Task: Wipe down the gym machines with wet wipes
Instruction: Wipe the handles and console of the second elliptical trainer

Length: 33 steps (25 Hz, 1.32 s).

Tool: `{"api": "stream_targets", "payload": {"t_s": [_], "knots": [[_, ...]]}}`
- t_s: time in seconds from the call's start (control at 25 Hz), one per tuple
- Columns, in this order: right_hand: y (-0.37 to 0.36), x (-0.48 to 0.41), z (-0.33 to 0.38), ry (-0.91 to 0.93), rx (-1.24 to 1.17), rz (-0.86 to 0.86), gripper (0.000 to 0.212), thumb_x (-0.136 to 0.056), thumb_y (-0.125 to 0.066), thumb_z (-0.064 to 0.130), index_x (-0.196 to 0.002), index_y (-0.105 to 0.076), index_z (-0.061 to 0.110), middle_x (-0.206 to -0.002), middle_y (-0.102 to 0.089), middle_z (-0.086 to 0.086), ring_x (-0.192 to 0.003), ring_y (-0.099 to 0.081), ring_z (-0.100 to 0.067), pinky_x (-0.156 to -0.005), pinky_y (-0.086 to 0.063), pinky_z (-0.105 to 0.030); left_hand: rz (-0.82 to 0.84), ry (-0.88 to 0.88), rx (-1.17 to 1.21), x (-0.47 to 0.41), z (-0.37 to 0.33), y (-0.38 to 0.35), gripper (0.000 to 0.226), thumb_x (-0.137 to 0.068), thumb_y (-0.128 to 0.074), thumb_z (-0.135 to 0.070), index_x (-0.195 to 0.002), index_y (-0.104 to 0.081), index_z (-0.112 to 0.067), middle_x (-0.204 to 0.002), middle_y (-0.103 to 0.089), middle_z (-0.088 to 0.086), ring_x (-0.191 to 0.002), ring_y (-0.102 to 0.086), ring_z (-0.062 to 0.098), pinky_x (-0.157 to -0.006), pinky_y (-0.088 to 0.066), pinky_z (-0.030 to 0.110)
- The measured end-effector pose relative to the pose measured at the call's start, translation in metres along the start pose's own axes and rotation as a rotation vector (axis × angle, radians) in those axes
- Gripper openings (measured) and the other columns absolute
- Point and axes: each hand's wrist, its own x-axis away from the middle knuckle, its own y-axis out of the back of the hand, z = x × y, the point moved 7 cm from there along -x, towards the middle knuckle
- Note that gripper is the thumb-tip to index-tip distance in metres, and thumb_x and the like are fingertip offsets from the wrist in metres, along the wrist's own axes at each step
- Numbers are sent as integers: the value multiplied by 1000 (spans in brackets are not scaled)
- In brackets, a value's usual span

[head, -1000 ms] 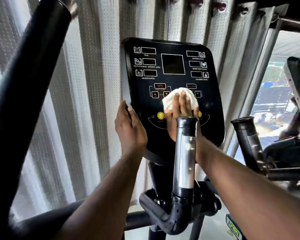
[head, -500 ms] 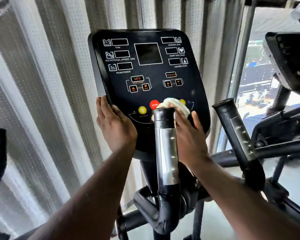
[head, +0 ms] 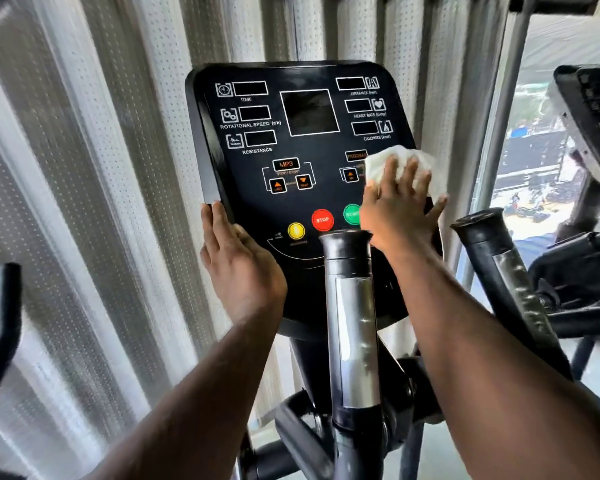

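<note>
Far left, against pale dotted blinds point(head: 84, 202): a dark curved bar point(head: 6, 323), cut by the edge of view. Next, left hand point(head: 238, 268), laid flat on the lower left edge of the black console point(head: 291, 143), fingers straight and together, pointing up along the rim, gripping nothing. On the console face, dark readout windows labelled TIME, ROTATIONAL SPEED and RESISTANCE, a blank square screen in the middle, an MP3 block with two orange arrow keys below. Lower down, in a rising row: yellow button point(head: 296, 231), red STOP button point(head: 322, 220), green button point(head: 351, 213), the last partly covered by the right hand point(head: 397, 211). In front of the console's middle, an upright handle point(head: 350, 306), black grip over a chrome band. Right hand spread wide, fingers straight, pressing a crumpled white wipe point(head: 404, 154) against the console's right side. Further right, a second handle point(head: 499, 271), tilted. Beyond it, another machine point(head: 589, 116) before a bright window.
</note>
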Motion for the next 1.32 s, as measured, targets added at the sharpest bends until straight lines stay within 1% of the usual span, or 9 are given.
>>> {"api": "stream_targets", "payload": {"t_s": [0.16,0.36,0.52,0.72,0.84,0.92,1.12,1.24,1.32], "knots": [[-26,54,106,676,32,-16,61,-107,-29,51,-163,-5,51,-175,3,14,-162,-3,-15,-125,6,-62,4,-3,-30,-1,0,1,49,-113,-30,-19,-161,-38,-16,-170,-32,-1,-152,-32,18,-112,-8,3],[8,-40,50,54,29,33,66,-104,-16,52,-166,0,38,-176,5,-4,-162,4,-25,-120,9,-73,1,2,-47,0,-3,2,48,-113,-32,-18,-160,-39,-14,-170,-31,0,-152,-31,19,-108,-2,-3],[-19,42,145,751,15,42,56,-109,-16,53,-164,-4,50,-175,3,14,-161,0,-13,-124,12,-61,13,-9,-59,1,-3,2,51,-111,-29,-22,-161,-36,-14,-171,-30,1,-153,-32,21,-108,-2,-3],[16,-72,65,16,27,73,68,-107,-29,40,-166,5,36,-175,10,0,-161,7,-22,-122,7,-69,37,3,-66,1,-3,0,49,-114,-30,-20,-163,-33,-17,-172,-26,-2,-155,-28,18,-106,0,-5],[-8,16,168,683,18,72,62,-109,-29,39,-166,-4,40,-176,5,4,-162,2,-20,-124,6,-60,42,-2,-74,0,-2,1,49,-113,-31,-20,-162,-35,-14,-172,-28,4,-155,-29,23,-111,-1,0],[-14,28,174,837,52,48,58,-109,-22,45,-164,-5,47,-175,2,11,-162,-3,-17,-124,8,-62,64,-20,-89,0,-4,1,50,-113,-30,-22,-162,-34,-13,-172,-27,4,-155,-28,24,-113,-2,4],[20,-79,100,-50,-26,190,69,-108,-24,47,-166,11,34,-173,21,-3,-160,17,-28,-122,11,-68,96,0,-108,1,-6,0,51,-114,-28,-24,-164,-29,-17,-173,-23,0,-156,-24,21,-118,-13,18],[-7,-8,206,710,48,272,60,-111,-21,44,-164,7,42,-173,20,6,-160,16,-22,-121,16,-62,92,-11,-112,1,-5,1,51,-113,-30,-22,-164,-31,-16,-173,-24,1,-155,-27,23,-119,-15,20],[-1,-22,201,812,200,168,61,-110,-22,44,-164,6,42,-174,14,6,-161,10,-19,-119,18,-66,91,-3,-109,2,-4,1,50,-113,-30,-21,-164,-31,-17,-173,-23,-1,-154,-27,22,-119,-14,19]]}}
